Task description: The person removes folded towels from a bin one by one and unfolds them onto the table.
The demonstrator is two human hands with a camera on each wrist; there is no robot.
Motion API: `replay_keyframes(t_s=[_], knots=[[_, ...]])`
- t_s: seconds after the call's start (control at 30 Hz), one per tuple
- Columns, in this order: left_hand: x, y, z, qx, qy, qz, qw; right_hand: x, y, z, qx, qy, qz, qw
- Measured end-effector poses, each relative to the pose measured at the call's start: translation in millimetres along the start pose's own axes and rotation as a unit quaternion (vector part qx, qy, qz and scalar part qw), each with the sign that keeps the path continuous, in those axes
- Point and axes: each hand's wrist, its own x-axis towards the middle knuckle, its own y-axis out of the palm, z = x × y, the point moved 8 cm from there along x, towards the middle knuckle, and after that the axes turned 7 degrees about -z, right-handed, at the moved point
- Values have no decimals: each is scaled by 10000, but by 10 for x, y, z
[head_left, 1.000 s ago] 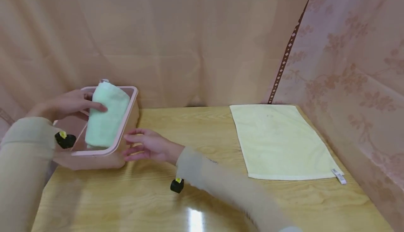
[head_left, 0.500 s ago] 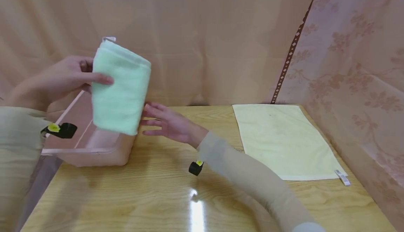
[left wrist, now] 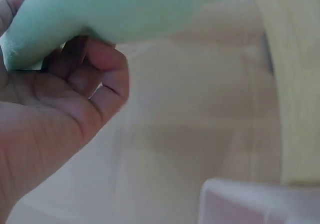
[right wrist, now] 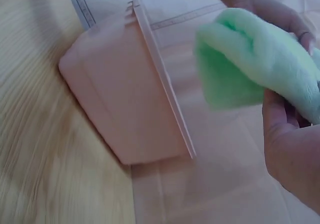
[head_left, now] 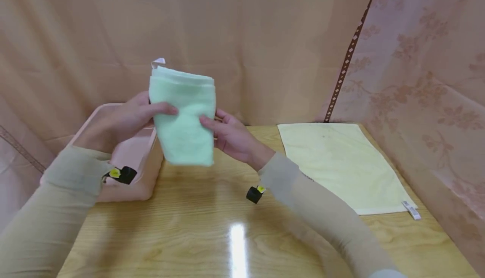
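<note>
A folded mint-green towel [head_left: 185,139] hangs upright in the air, a small white tag at its top left corner. My left hand [head_left: 125,120] grips its left side, thumb across the front. From the other side my right hand [head_left: 238,139] pinches the right edge, thumb on the front. The left wrist view shows curled fingers [left wrist: 107,78] under the towel [left wrist: 125,13]. In the right wrist view the towel [right wrist: 265,48] shows its folded layers, with the right hand [right wrist: 295,149] holding it from below.
A pink plastic bin [head_left: 147,173] stands on the wooden table [head_left: 189,227] at the left, just behind and below the left hand. A pale yellow towel [head_left: 337,164] lies spread flat at the right. Curtains [head_left: 284,51] hang along the back and right side.
The left hand has lifted the green towel up out of the bin and carried it right. The right hand, apart from the towel earlier, now holds its right edge.
</note>
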Motion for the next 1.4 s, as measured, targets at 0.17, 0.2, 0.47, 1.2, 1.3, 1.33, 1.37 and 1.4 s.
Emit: replay_keyframes(t_s=[0.17, 0.2, 0.47, 1.2, 1.3, 1.33, 1.37, 1.4], knots=[[124, 285, 94, -907, 291, 231, 9952, -128, -205, 84, -274, -4, -93, 9996], [145, 335, 106, -1127, 370, 265, 9926, -155, -236, 96, -314, 8, -83, 9995], [249, 663, 121, -2497, 1053, 872, 9586, -351, -386, 193, -519, 15, -137, 9986], [333, 866, 184, -3442, 1690, 993, 9182, -524, -571, 248, -409, 132, -423, 9982], [340, 868, 180, -3492, 1782, 960, 9149, -525, -578, 253, -443, 141, -445, 9979], [342, 868, 179, -3502, 1810, 951, 9141, -524, -581, 256, -452, 135, -442, 9979], [346, 869, 182, -3514, 1815, 933, 9137, -522, -585, 258, -456, 132, -437, 9979], [351, 871, 182, -3501, 1828, 921, 9141, -520, -590, 262, -460, 130, -443, 9979]])
